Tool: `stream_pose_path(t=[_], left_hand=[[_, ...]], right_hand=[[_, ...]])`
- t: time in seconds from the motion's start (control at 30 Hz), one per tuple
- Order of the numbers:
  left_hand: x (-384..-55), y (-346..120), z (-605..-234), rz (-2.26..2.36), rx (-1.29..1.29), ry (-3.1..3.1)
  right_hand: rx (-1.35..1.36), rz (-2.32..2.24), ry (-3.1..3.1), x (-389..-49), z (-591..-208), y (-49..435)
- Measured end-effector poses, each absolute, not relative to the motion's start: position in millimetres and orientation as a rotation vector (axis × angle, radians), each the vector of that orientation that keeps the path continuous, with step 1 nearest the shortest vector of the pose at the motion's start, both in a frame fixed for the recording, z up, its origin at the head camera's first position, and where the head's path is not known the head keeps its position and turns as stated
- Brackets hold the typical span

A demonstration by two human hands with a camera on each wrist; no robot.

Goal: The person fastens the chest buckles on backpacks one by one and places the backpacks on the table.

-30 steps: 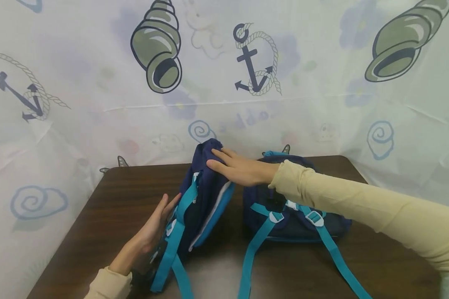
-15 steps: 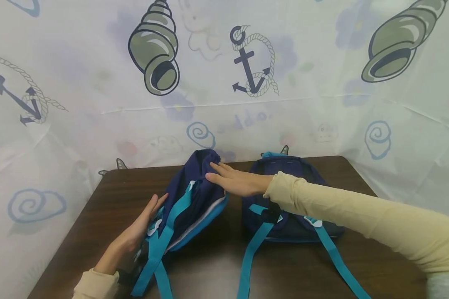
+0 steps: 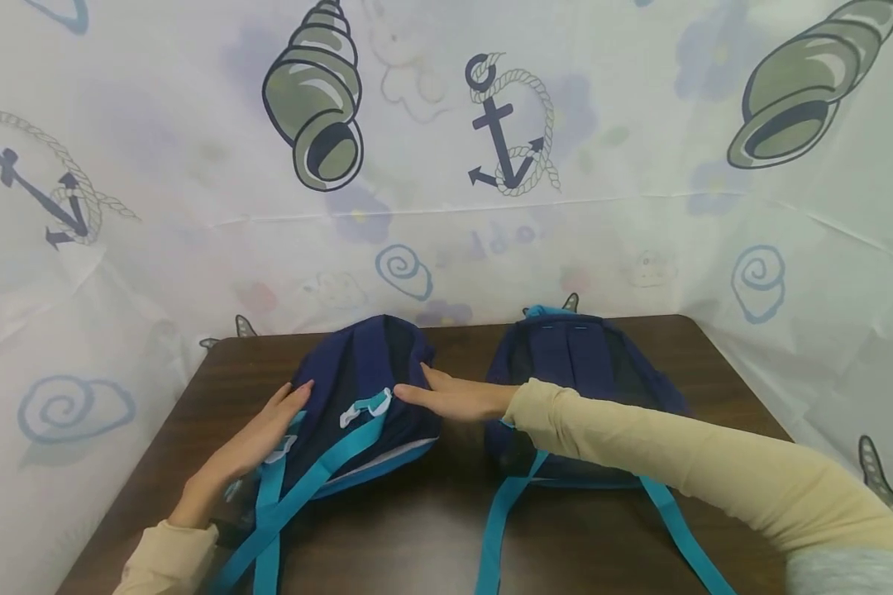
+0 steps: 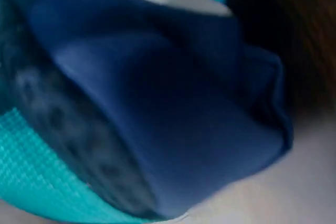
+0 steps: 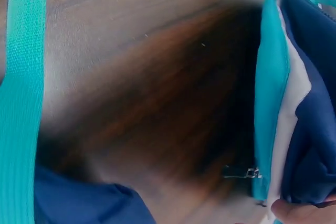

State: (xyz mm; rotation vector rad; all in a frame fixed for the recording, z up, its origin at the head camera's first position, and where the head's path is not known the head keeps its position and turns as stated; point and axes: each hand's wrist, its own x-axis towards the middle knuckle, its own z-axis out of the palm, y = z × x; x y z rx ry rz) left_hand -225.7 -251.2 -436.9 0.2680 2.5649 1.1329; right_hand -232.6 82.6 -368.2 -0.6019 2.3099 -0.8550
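A navy backpack (image 3: 342, 372) with turquoise straps lies at the left of the table, its strap side facing up toward me. My left hand (image 3: 256, 438) rests along its left side with fingers straight. Against its right side, my right hand (image 3: 457, 397) touches the fabric with extended fingers. Blurred navy fabric (image 4: 157, 103) fills much of the left wrist view. The right wrist view shows the bag's turquoise and pale edge (image 5: 273, 103), with part of a finger at the lower right. The right forearm crosses in front of a second navy backpack (image 3: 565, 355), partly hiding it.
Both bags are on a dark wooden table (image 3: 432, 537). Loose turquoise straps (image 3: 502, 529) from the second backpack hang toward the near edge. Behind the table stands a pale cloth backdrop (image 3: 432, 165) printed with shells and anchors.
The left backpack has turned from standing tilted, edge toward me, to lying with its strap side up, farther left. Both hands have moved left and down with it.
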Motion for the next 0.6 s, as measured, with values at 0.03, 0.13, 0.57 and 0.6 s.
stream_pose_path(t=[0.03, 0.13, 0.57, 0.6], left_hand=[[-226.9, -252.4, -435.9, 1.119, 0.282, 2.581], [-230.7, -254.5, -433.5, 1.048, 0.317, 2.636], [-239.3, -258.5, -442.8, 0.749, 0.277, 2.769], [-239.4, -258.8, -443.2, 0.746, 0.276, 2.777]], right_hand=[[-0.597, -0.868, 2.302, -232.4, -372.4, 81.5], [-0.584, -0.898, 2.277, -231.5, -384.7, 77.7], [-0.627, -0.886, 2.266, -236.3, -416.5, 69.3], [-0.633, -0.881, 2.291, -237.4, -416.7, 68.8]])
